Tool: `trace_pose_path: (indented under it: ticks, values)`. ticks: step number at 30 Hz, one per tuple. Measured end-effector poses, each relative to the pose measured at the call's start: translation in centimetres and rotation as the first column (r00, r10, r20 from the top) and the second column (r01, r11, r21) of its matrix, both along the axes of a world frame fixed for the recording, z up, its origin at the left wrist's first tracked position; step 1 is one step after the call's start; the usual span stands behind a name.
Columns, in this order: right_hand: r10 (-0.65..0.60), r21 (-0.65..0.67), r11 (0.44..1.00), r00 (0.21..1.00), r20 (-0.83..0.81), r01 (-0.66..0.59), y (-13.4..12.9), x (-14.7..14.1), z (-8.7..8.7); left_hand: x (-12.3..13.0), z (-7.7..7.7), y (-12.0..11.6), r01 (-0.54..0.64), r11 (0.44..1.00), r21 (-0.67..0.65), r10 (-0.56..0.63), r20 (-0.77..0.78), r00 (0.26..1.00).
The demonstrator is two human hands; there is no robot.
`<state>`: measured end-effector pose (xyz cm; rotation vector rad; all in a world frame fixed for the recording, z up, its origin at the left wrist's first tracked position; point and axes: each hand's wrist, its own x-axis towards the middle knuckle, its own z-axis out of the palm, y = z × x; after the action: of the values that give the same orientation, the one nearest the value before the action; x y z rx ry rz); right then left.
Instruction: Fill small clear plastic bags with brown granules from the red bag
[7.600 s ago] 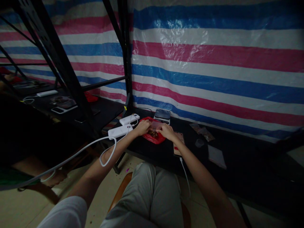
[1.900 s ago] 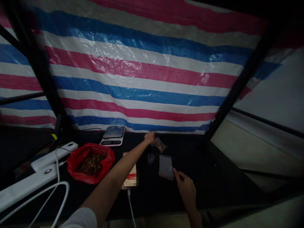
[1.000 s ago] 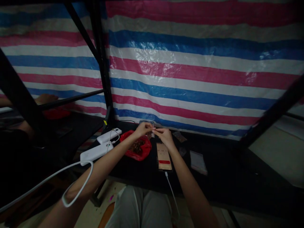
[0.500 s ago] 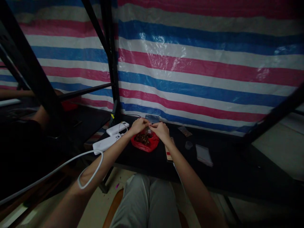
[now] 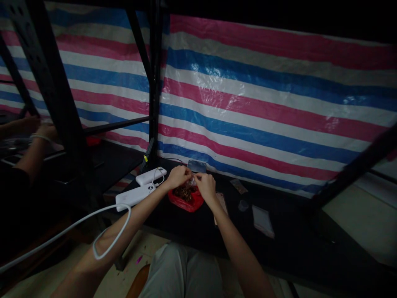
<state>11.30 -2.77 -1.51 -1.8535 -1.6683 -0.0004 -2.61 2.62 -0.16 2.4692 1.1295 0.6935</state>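
Observation:
Above a red plastic bag (image 5: 187, 205) on the black table, my left hand (image 5: 180, 176) and my right hand (image 5: 205, 185) meet with fingertips pinched. Between them is a small clear plastic bag (image 5: 192, 182), gripped near its top from both sides. Whatever it contains is too dim to make out. The red bag lies spread open and holds many small brown and golden pieces (image 5: 183, 193), whose kind I cannot tell. A phone (image 5: 221, 205) lies beside my right wrist.
Two white power banks (image 5: 136, 196) with cables lie left of the red bag. To the right are a filled small bag (image 5: 238, 186), a small round clear item (image 5: 243, 205) and a stack of clear bags (image 5: 263, 221). A co-worker's hand (image 5: 46, 131) shows beyond the black post (image 5: 52, 82).
My view has tilted upward, so the table sits lower in the picture. Both hands stay together over the red bag. At far left, the co-worker's hands have come into view.

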Motion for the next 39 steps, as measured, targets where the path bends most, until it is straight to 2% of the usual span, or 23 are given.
trace_pose_path:
  ticks: [4,7,11,16,18,20,21,23,25,27,29,31,36,39]
  values:
    - [0.020,0.020,1.000,0.996,-0.087,-0.019,1.0,0.8,-0.5,0.3,0.1,-0.5,-0.040,0.999,-0.027,0.039,-0.022,0.999]
    - [0.153,0.008,0.988,0.974,-0.164,-0.154,1.6,1.5,-1.0,0.6,0.0,-0.7,-0.094,0.995,0.016,0.094,-0.046,0.994]
    - [0.318,0.020,0.944,0.895,-0.313,-0.329,2.3,2.0,-1.6,0.9,0.0,-1.0,-0.150,0.988,0.038,0.152,-0.055,0.987]
    - [0.319,0.068,0.942,0.819,-0.477,-0.328,3.8,2.5,-1.8,0.7,-0.2,-1.2,-0.141,0.989,-0.047,0.138,-0.071,0.988]
    - [0.324,0.099,0.941,0.769,-0.551,-0.325,4.4,2.6,-2.1,0.3,-0.9,-0.8,-0.105,0.979,-0.176,0.101,-0.033,0.994]
    - [0.331,0.136,0.938,0.705,-0.628,-0.319,4.7,2.5,-2.5,-0.1,-2.1,-0.2,-0.045,0.933,-0.357,0.057,0.024,0.998]
    - [0.335,0.154,0.936,0.669,-0.663,-0.316,4.7,2.5,-2.8,-0.3,-3.0,0.2,-0.024,0.899,-0.437,0.057,0.062,0.996]
    - [0.347,0.187,0.931,0.601,-0.720,-0.313,4.7,2.3,-3.6,-0.4,-4.8,1.0,-0.011,0.843,-0.538,0.128,0.181,0.975]
    - [0.360,0.211,0.925,0.547,-0.756,-0.317,4.7,2.0,-4.4,-0.4,-6.4,1.7,0.040,0.803,-0.595,0.231,0.373,0.899]
    - [0.367,0.213,0.918,0.512,-0.777,-0.334,4.6,1.7,-5.3,-0.4,-7.4,2.4,0.127,0.784,-0.608,0.305,0.555,0.774]
    - [0.369,0.194,0.909,0.494,-0.787,-0.370,4.5,1.4,-6.1,-0.5,-7.8,2.9,0.166,0.802,-0.574,0.327,0.655,0.682]
    - [0.379,0.166,0.890,0.487,-0.787,-0.424,4.5,1.3,-6.6,-0.8,-7.7,3.3,0.155,0.833,-0.530,0.314,0.685,0.657]
    - [0.430,0.101,0.817,0.482,-0.763,-0.568,4.4,2.1,-6.8,-1.6,-7.4,4.0,0.149,0.858,-0.492,0.264,0.670,0.694]
    - [0.452,0.067,0.778,0.482,-0.750,-0.625,4.2,2.7,-6.4,-2.0,-7.1,4.0,0.112,0.914,-0.391,0.188,0.650,0.736]
